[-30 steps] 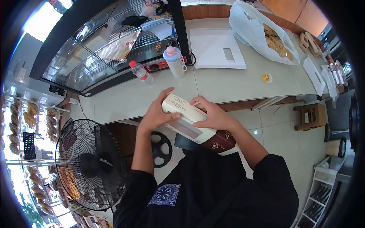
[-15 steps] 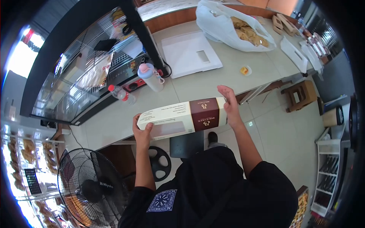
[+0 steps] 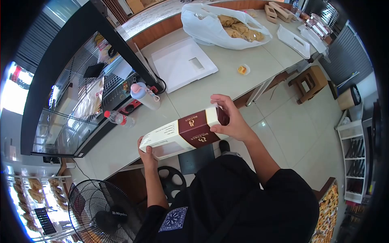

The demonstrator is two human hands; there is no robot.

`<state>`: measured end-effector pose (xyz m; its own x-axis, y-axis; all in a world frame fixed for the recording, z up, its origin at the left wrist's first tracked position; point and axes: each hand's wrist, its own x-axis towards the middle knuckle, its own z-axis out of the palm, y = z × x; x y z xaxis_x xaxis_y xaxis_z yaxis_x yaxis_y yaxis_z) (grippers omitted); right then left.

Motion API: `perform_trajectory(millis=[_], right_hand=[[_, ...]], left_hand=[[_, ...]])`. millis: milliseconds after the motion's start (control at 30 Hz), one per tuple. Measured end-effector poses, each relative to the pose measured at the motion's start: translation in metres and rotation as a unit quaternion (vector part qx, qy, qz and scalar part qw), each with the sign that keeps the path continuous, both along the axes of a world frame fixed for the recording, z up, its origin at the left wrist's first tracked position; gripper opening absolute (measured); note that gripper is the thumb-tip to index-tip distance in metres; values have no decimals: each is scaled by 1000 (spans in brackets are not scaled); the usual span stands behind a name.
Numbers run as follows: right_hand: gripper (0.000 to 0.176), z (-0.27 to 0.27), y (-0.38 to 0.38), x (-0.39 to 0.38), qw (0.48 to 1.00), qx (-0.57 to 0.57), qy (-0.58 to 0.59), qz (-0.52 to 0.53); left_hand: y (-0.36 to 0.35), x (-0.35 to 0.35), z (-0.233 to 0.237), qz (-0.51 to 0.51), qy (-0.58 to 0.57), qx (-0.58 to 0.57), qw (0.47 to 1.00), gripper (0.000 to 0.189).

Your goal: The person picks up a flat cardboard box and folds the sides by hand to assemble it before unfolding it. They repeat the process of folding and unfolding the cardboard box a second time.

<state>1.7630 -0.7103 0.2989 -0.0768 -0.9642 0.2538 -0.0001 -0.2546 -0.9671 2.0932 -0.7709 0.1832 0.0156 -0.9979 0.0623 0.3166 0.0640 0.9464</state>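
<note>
Between both hands, over the near edge of the table [image 3: 202, 90] in this view, is a cream-and-maroon box [image 3: 181, 133], its long axis running from 8 to 2 o'clock. Left hand [image 3: 148, 156]: closed on the 8 o'clock end, thumb on the near side beside the window. Right hand [image 3: 234, 121]: partly closed, gripping the 2 o'clock end, thumb on the cream band. Take all further directions from the box. At 10 o'clock: red-capped bottle [image 3: 120, 119] and, near it, pink-lidded tumbler [image 3: 147, 99]; both stand between the box and the display case [image 3: 129, 56]. At 12 o'clock: flat white panel [image 3: 174, 67]. At 1 o'clock: white plastic bag [image 3: 206, 30], then, nearer, a small yellow food piece [image 3: 242, 70]. At 2 o'clock, on the floor: brown stool [image 3: 317, 77]. At 7 o'clock: black fan [image 3: 109, 216].
</note>
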Motion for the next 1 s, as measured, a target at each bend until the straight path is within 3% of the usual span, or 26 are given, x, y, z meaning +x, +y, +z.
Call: perform_trajectory(millis=[100, 200, 300, 433, 533, 633, 733, 1000], right_hand=[[54, 1, 2, -7, 997, 39, -54, 50], [44, -4, -4, -25, 953, 113, -246, 138], [31, -2, -2, -18, 959, 57, -179, 212], [31, -8, 2, -6, 929, -3, -285, 234], [31, -2, 4, -6, 921, -48, -275, 272], [29, -1, 4, -6, 931, -60, -247, 263], [33, -3, 6, -7, 938, -32, -240, 250], [21, 2, 7, -14, 949, -16, -170, 267]], left_hand=[[3, -4, -1, -6, 27, -1, 1000, 85], [6, -8, 3, -42, 50, 5, 998, 85], [8, -10, 4, -86, 50, 2, 995, 85], [10, -16, 6, -93, 65, 3, 993, 85], [10, -16, 1, -100, 84, 12, 991, 87], [8, -11, -12, -127, 82, -2, 988, 78], [13, -19, -1, -115, 102, 17, 988, 90], [5, -10, 1, -107, 43, 29, 993, 93]])
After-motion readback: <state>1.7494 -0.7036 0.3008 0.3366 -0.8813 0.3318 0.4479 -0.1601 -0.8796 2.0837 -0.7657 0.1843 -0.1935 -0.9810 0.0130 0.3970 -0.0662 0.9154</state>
